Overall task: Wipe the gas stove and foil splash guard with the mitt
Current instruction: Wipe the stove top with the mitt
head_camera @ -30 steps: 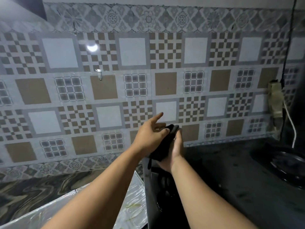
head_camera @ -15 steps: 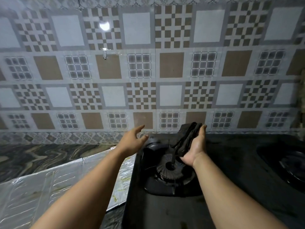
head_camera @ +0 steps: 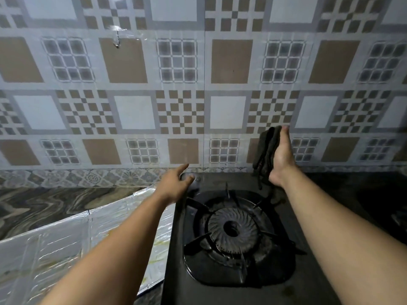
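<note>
A black gas stove (head_camera: 293, 282) fills the lower middle and right, with a round burner (head_camera: 232, 230) under a pan support. My right hand (head_camera: 280, 159) is raised above the stove's far edge and holds a dark folded mitt (head_camera: 265, 150), which hangs down toward the stove top. My left hand (head_camera: 176, 186) hovers at the stove's far left corner, fingers apart and holding nothing. A silver foil splash guard (head_camera: 55, 249) with yellowish stains stands to the left of the stove, leaning along its left side.
A patterned tiled wall (head_camera: 198, 84) rises directly behind the stove. A dark marbled counter (head_camera: 44, 208) runs to the left behind the foil guard. A second dark burner area (head_camera: 396, 216) shows at the right edge.
The view has tilted down from the wall to the stove. My hands have separated: the left let go of the mitt and moved left, the right kept it and moved right.
</note>
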### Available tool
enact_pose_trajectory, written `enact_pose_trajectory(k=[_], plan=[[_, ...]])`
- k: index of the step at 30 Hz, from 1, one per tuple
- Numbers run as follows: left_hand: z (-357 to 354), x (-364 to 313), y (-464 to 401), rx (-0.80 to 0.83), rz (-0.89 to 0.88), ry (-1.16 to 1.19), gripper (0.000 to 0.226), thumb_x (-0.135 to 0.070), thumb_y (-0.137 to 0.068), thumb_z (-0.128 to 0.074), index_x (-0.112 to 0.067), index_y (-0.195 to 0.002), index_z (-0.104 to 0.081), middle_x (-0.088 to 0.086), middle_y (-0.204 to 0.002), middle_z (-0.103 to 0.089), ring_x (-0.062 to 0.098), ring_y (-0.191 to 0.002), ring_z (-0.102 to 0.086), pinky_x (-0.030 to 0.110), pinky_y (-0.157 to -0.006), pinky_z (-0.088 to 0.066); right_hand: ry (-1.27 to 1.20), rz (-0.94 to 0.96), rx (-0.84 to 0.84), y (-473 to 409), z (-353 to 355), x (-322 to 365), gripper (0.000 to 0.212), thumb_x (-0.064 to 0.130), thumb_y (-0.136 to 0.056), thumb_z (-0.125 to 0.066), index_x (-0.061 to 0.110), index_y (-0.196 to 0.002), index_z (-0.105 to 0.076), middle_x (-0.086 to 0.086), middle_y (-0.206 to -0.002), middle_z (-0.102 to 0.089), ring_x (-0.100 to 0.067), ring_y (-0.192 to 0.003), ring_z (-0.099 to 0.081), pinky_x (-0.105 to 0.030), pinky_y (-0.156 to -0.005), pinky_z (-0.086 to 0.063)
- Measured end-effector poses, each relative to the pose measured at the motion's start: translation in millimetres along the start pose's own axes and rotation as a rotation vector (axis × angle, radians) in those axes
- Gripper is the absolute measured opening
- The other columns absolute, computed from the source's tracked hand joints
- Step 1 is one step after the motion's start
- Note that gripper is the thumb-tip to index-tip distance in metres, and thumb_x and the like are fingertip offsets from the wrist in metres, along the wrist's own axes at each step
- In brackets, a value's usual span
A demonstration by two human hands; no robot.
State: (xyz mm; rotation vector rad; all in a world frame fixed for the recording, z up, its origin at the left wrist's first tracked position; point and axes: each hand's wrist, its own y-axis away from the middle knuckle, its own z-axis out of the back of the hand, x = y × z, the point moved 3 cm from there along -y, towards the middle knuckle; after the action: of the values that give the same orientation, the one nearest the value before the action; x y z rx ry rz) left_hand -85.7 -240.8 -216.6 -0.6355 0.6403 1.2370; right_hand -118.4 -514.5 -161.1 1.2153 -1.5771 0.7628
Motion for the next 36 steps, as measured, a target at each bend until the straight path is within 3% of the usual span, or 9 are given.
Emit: enact_pose_trajectory(k=[3, 6, 11, 16, 19, 23, 27, 31, 36], plan=[[-7.9, 11.2, -6.4, -0.005, 0.011, 0.057, 0.059, -0.030, -0.098, -0.056, -0.015, -0.151, -0.037, 0.005, -0.153, -0.043, 0.020, -0.138, -0.043, 0.021, -0.103, -0.029, 0.319, 0.069, 0.124, -20.9, -30.4, 2.8, 0.082, 0.080, -0.087, -0.022, 0.031, -0.151, -0.033, -0.011, -0.142, -0.049, -0.028, -0.125, -0.048, -0.043, -0.103, -0.039], [-16.7, 20.9, -6.6, -0.023, 0.053, 0.111, 0.059, -0.036, -0.099, -0.053, -0.014, -0.152, -0.036, 0.004, -0.154, -0.041, 0.020, -0.141, -0.039, 0.019, -0.104, -0.026, 0.824, 0.217, 0.350, -34.6, -76.7, -21.3, 0.064, 0.075, -0.091, -0.017, 0.050, -0.150, -0.016, 0.001, -0.162, -0.020, -0.029, -0.146, -0.023, -0.055, -0.116, -0.018], [-18.7, 25.2, -6.4, -0.001, 0.068, 0.196, 0.047, -0.043, -0.085, -0.048, -0.027, -0.127, -0.061, 0.002, -0.127, -0.066, 0.021, -0.118, -0.058, 0.035, -0.102, -0.043, 1.569, 0.152, 0.844, -45.4, -107.3, -100.4, 0.054, 0.047, -0.103, -0.034, 0.044, -0.153, -0.012, 0.000, -0.165, -0.001, -0.029, -0.151, 0.002, -0.048, -0.121, 0.003], [-24.5, 26.7, -8.3, 0.092, 0.084, 0.218, 0.045, -0.018, -0.095, -0.060, -0.016, -0.138, -0.048, 0.002, -0.126, -0.061, 0.014, -0.113, -0.056, 0.019, -0.090, -0.039, 1.498, 0.114, 0.837, -47.8, -111.2, -84.7, 0.050, 0.047, -0.104, -0.022, 0.041, -0.153, -0.014, 0.001, -0.163, -0.013, -0.021, -0.150, -0.012, -0.038, -0.121, -0.006], [-25.8, 27.6, -10.7, 0.151, 0.123, 0.269, 0.049, -0.014, -0.095, -0.062, -0.010, -0.140, -0.042, 0.006, -0.125, -0.060, 0.017, -0.113, -0.056, 0.023, -0.095, -0.042, 1.440, 0.173, 0.736, -48.1, -111.5, -85.3, 0.051, 0.043, -0.105, -0.024, 0.038, -0.154, -0.011, -0.004, -0.163, -0.015, -0.023, -0.150, -0.014, -0.036, -0.120, -0.010], [-26.1, 28.8, -13.0, 0.169, 0.128, 0.215, 0.065, -0.027, -0.093, -0.066, -0.016, -0.148, -0.033, 0.003, -0.132, -0.057, 0.016, -0.119, -0.055, 0.029, -0.106, -0.041, 1.722, 0.185, 0.794, -52.9, -106.6, -100.4, 0.057, 0.056, -0.101, -0.021, 0.046, -0.152, 0.003, -0.010, -0.164, 0.007, -0.032, -0.151, 0.003, -0.048, -0.122, -0.003], [-25.8, 24.3, -10.3, 0.196, 0.096, 0.238, 0.062, -0.028, -0.093, -0.067, -0.018, -0.146, -0.036, -0.002, -0.120, -0.061, 0.012, -0.111, -0.057, 0.010, -0.088, -0.045, 1.782, 0.115, 0.894, -52.0, -102.6, -94.6, 0.061, 0.061, -0.098, -0.026, 0.052, -0.148, 0.007, -0.003, -0.163, 0.016, -0.039, -0.147, 0.016, -0.058, -0.118, 0.005], [-25.6, 26.0, -10.8, 0.213, 0.117, 0.181, 0.095, -0.062, -0.075, -0.073, -0.028, -0.152, -0.028, -0.003, -0.135, -0.060, 0.017, -0.124, -0.056, 0.031, -0.109, -0.040, 1.828, 0.037, 0.951, -53.6, -101.9, -88.3, 0.063, 0.065, -0.095, -0.029, 0.059, -0.144, 0.011, 0.000, -0.162, 0.020, -0.041, -0.145, 0.020, -0.064, -0.115, 0.008], [-24.7, 27.5, -13.7, 0.214, 0.193, -0.004, 0.108, -0.076, -0.079, -0.055, -0.030, -0.158, 0.003, 0.006, -0.152, -0.044, 0.026, -0.139, -0.043, 0.030, -0.110, -0.031, 1.865, -0.001, 0.943, -58.7, -93.0, -88.2, 0.068, 0.074, -0.089, -0.025, 0.062, -0.141, 0.017, 0.002, -0.159, 0.027, -0.044, -0.142, 0.025, -0.066, -0.113, 0.010]])
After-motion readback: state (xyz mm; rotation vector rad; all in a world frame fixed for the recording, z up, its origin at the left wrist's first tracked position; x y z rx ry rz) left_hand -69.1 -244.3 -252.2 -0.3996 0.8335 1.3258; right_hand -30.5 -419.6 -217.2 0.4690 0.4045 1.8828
